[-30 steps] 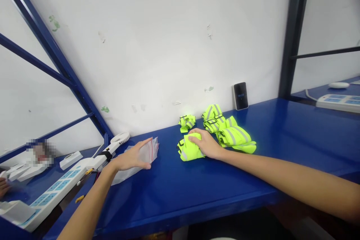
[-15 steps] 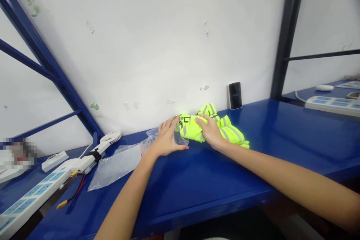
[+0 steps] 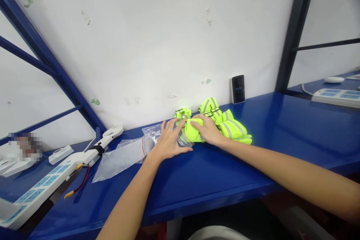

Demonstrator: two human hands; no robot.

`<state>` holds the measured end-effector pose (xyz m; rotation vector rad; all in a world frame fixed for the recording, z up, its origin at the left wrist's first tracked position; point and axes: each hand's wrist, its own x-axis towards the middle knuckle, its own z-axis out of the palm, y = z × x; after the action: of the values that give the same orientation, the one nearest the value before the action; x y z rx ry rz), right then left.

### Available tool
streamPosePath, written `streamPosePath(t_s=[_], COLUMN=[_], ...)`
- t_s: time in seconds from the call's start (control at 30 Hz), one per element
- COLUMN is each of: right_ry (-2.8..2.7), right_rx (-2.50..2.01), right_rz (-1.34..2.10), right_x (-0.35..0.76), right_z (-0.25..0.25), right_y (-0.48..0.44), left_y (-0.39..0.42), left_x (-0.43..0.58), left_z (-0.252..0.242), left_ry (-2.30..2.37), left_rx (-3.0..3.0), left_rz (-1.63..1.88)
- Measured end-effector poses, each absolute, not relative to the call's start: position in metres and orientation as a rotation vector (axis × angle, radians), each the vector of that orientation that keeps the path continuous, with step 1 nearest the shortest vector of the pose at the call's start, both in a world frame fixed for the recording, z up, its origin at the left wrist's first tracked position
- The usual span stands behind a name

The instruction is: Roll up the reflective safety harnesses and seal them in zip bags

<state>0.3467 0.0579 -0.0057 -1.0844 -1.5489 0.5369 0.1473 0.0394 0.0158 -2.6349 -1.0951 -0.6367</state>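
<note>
My left hand [image 3: 170, 142] curves round the mouth of a clear plastic zip bag [image 3: 120, 162], thumb at the near side and fingers at the far side. The rest of the bag lies flat to the left, with a red line across it. My right hand [image 3: 208, 130] grips a folded neon-yellow reflective strap bundle [image 3: 192, 132], whose left end is inside the bag's mouth. Behind it lies a small neon strap piece [image 3: 184, 113] with a buckle. More neon reflective straps [image 3: 233, 129] with grey bands lie right beside my right hand.
A small black-fronted device [image 3: 237, 89] leans upright against the wall. At the left are a white power strip [image 3: 47, 182], a white handheld fan [image 3: 113, 131] and a red-black cable with yellow connectors [image 3: 84, 180]. A blue table [image 3: 202, 187] carries everything, with metal frame posts on both sides.
The held strap bundle has moved further into the bag's mouth. Its small buckled piece now shows separately behind my hands. The camera view has shifted slightly.
</note>
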Motion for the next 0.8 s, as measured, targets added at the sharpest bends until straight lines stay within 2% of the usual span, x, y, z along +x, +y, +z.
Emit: streamPosePath(t_s=[0.13, 0.43, 0.8], right_ry=[-1.532, -1.069, -0.828], right_rx=[-1.039, -0.963, -0.919], right_rz=[0.664, 1.401, 1.761], right_x=[0.345, 0.345, 0.350], right_z=[-0.008, 0.004, 0.013], right_y=[0.058, 0.056, 0.054], left_y=[0.037, 0.036, 0.037], left_x=[0.153, 0.152, 0.158], left_z=[0.016, 0.019, 0.015], left_ry=[-1.063, -0.976, -0.944], left_rx=[-2.657, -2.674, -2.598], left_rz=[-0.562, -0.509, -0.395])
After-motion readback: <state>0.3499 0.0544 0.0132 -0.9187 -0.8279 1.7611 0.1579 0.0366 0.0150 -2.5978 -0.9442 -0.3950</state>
